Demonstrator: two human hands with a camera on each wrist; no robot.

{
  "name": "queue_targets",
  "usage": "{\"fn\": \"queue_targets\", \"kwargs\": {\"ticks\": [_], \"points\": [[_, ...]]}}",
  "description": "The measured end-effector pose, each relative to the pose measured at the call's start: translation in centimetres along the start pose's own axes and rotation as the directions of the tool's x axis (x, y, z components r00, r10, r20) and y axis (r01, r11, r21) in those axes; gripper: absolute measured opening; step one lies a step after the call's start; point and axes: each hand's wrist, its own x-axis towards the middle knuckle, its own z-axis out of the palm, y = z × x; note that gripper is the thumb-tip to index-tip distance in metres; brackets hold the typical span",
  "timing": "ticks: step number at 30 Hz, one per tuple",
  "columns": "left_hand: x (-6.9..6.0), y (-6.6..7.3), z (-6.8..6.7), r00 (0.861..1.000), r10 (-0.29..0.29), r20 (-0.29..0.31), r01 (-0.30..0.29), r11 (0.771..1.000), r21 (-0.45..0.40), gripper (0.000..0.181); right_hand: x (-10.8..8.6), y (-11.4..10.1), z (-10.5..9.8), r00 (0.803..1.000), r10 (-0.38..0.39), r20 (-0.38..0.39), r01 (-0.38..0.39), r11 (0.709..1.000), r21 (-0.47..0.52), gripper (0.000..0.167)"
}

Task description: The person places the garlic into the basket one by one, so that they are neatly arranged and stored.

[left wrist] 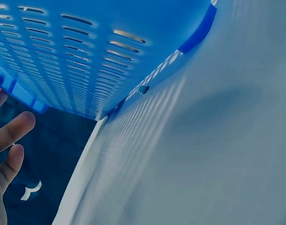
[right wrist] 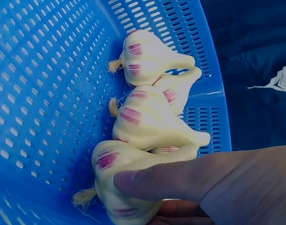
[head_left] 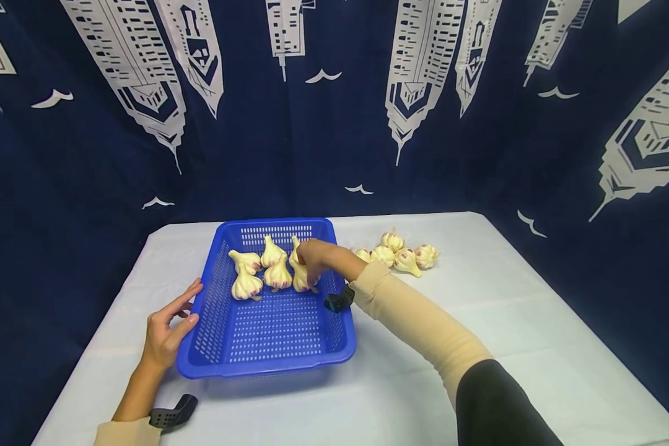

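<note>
A blue plastic basket stands on the white table with several garlic bulbs grouped toward its far side. My right hand reaches over the basket's right wall and holds a garlic bulb at the right end of the group. In the right wrist view the thumb lies across this bulb, with other fingers partly hidden beneath it. The left hand rests against the basket's left rim, fingers loosely extended. In the left wrist view, one fingertip touches the rim and two other fingers stand apart from it.
More garlic bulbs lie in a cluster on the white table, right of the basket and partly behind the right forearm. A dark blue curtain with white printed buildings hangs behind the table.
</note>
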Motion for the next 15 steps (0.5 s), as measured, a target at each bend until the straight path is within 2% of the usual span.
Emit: {"fn": "queue_targets", "kwargs": {"ticks": [3, 10, 15], "points": [[0.12, 0.07, 0.02, 1.000, 0.006, 0.003, -0.006, 1.000, -0.005, 0.049, 0.02, 0.01, -0.03, 1.000, 0.007, 0.009, -0.007, 1.000, 0.006, 0.039], [0.15, 0.21, 0.05, 1.000, 0.010, 0.002, -0.010, 1.000, -0.003, 0.048, -0.11, 0.38, -0.21, 1.000, 0.030, -0.004, -0.029, 0.997, 0.066, 0.060], [0.10, 0.14, 0.07, 1.000, 0.008, -0.001, -0.008, 1.000, 0.005, 0.048, -0.34, 0.91, -0.53, 0.999, 0.029, -0.019, -0.027, 0.994, 0.101, 0.069]]}}
